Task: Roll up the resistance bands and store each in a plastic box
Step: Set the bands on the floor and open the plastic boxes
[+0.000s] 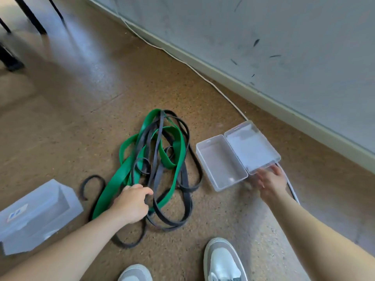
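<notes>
White cable (223, 94), grey shoes (222, 260), scuffed wall (284, 37)

The floor (81, 98) lies bare far and left, from the bands (155, 157) out to the dark legs (30, 17) at the far left. The bands sprawl in a loose tangle across the middle. A narrow bare strip runs between them and the open box (221, 165) on the right. Its lid (251, 147) lies flat toward the wall (284, 47), which closes the right side; a cable (203, 76) runs along the wall's foot and passes the lid's near corner. A second box (36, 216) blocks the near left, shoes (221, 260) the near edge.
</notes>
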{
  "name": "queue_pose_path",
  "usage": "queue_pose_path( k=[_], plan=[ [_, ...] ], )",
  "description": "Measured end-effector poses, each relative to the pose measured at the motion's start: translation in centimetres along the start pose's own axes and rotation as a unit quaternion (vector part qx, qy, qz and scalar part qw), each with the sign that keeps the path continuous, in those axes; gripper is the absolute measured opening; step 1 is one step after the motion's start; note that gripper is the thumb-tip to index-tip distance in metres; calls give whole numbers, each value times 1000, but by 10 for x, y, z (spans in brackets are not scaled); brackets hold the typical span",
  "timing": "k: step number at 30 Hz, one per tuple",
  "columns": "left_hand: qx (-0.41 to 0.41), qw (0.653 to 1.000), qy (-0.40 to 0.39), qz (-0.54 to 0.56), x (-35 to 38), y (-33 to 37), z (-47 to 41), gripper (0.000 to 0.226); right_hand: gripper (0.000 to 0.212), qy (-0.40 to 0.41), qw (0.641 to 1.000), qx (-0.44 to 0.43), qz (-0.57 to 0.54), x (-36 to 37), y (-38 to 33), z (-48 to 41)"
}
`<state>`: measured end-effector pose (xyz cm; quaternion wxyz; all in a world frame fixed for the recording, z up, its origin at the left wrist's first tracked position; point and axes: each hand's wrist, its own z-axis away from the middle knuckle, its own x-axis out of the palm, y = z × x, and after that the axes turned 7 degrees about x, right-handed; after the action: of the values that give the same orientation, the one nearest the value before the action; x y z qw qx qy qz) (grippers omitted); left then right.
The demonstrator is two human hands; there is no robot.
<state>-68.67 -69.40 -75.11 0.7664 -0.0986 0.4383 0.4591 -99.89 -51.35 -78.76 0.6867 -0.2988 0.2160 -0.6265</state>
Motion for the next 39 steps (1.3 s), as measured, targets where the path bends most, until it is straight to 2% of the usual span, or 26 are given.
queue_pose_path(
  k=[1, 2, 3, 4, 5, 7, 8, 9, 11, 13, 15, 17, 18, 19, 22, 23, 24, 26, 27, 28, 31, 36, 39],
  plan=[
    [5, 1000, 10, -20, 0, 7, -2, 50, 37, 25, 994, -84, 60, 6, -2, 9],
    [18, 999, 21, -28, 1, 14, -4, 51, 29, 43, 974, -170, 144, 8, -2, 18],
    [33, 999, 28, -22, 2, 23, -7, 52, 25, 43, 935, -255, 241, 9, -1, 26],
    [48, 998, 28, -9, 5, 31, -9, 52, 30, 32, 875, -332, 351, 6, 2, 32],
    [62, 998, 21, 0, 6, 38, -11, 53, 40, 12, 791, -388, 473, 1, 5, 33],
    [79, 997, 1, 3, 10, 46, -13, 54, 53, -46, 606, -403, 685, -8, 11, 37],
    [83, 997, -7, 2, 11, 47, -14, 54, 54, -64, 548, -392, 736, -9, 14, 42],
    [84, 996, -14, -1, 12, 46, -13, 54, 49, -77, 523, -389, 755, -7, 15, 47],
    [82, 997, -14, -8, 12, 43, -10, 55, 43, -95, 512, -395, 757, 1, 21, 53],
    [82, 996, -9, -23, 12, 40, -7, 56, 56, -109, 495, -373, 777, 10, 30, 53],
    [87, 995, -10, -39, 12, 35, -3, 56, 62, -117, 446, -354, 814, 16, 35, 49],
    [93, 995, -9, -46, 14, 28, 1, 59, 64, -106, 419, -353, 830, 15, 33, 44],
    [93, 995, 0, -41, 14, 25, 3, 62, 64, -96, 428, -355, 826, 12, 29, 40],
    [92, 995, 14, -29, 15, 21, 5, 65, 65, -80, 456, -354, 813, 8, 23, 35],
    [83, 996, 44, 0, 16, 13, 7, 70, 64, -12, 574, -343, 743, -3, 2, 16],
    [81, 996, 47, -2, 16, 12, 7, 69, 68, 9, 622, -327, 712, -6, -3, 7],
    [80, 996, 48, -9, 17, 10, 6, 69, 75, 28, 684, -294, 667, -6, -8, 2],
    [80, 995, 44, -28, 15, 8, 5, 69, 82, 49, 826, -192, 527, -2, -11, -7],
    [80, 995, 41, -40, 15, 7, 5, 69, 80, 55, 876, -154, 453, 0, -10, -10],
    [77, 995, 42, -52, 15, 5, 4, 70, 73, 62, 905, -127, 402, 1, -9, -11],
    [60, 996, 49, -54, 12, -1, 6, 68, 63, 59, 936, -98, 334, 10, -9, -7],
    [64, 997, 37, -37, 10, 3, 14, 60, 79, 16, 914, -95, 394, 35, -20, 8],
    [117, 990, 76, 9, -3, 21, 1, 60, 71, 2, 900, -103, 423, 41, -18, 9]
  ],
)
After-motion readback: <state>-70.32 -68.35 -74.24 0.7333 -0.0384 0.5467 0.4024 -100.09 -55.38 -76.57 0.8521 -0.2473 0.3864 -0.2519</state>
